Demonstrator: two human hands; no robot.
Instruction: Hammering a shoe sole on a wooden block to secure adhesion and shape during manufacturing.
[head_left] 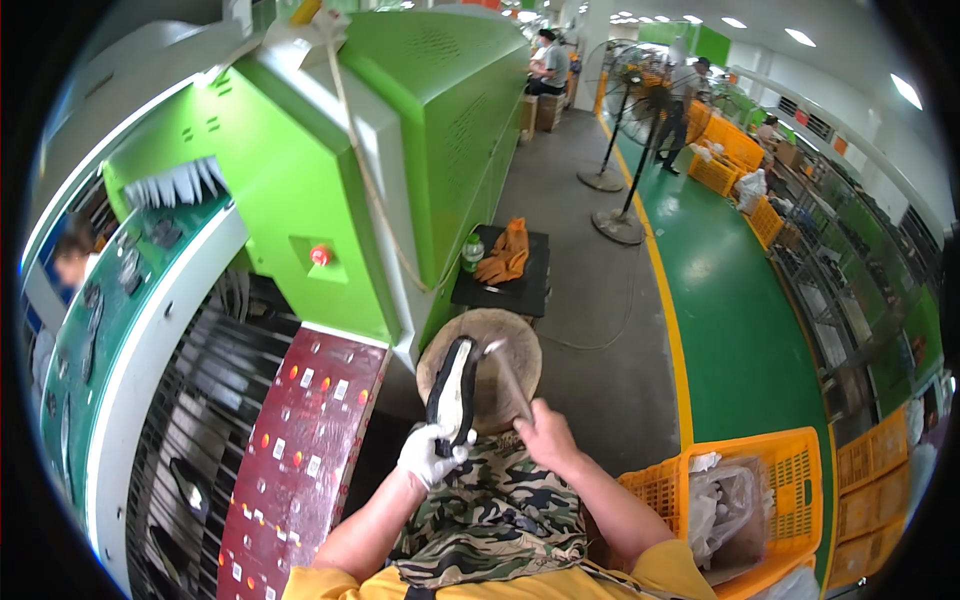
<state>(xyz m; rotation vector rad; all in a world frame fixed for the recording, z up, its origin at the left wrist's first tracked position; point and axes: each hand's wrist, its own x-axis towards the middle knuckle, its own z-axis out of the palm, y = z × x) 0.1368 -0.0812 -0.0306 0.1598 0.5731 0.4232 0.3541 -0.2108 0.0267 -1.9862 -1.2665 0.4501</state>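
Observation:
My left hand (432, 456), in a white glove, is closed on the near end of a black shoe upper (455, 392) with a pale underside facing up. The shoe lies lengthwise over a round wooden block (522, 352) in front of me. My bare right hand (546, 436) is wrapped round the handle of a hammer (510, 378). The hammer's metal head is over the block, just right of the shoe's far part; whether it touches anything I cannot tell.
A large green machine (440, 110) stands ahead to the left. Beside me are a dark red board (300, 450), a roller rack (190, 420) with black shoes and, at right, a yellow crate (795, 500) holding plastic bags. Orange gloves (508, 252) and a bottle (472, 252) rest on a black stand.

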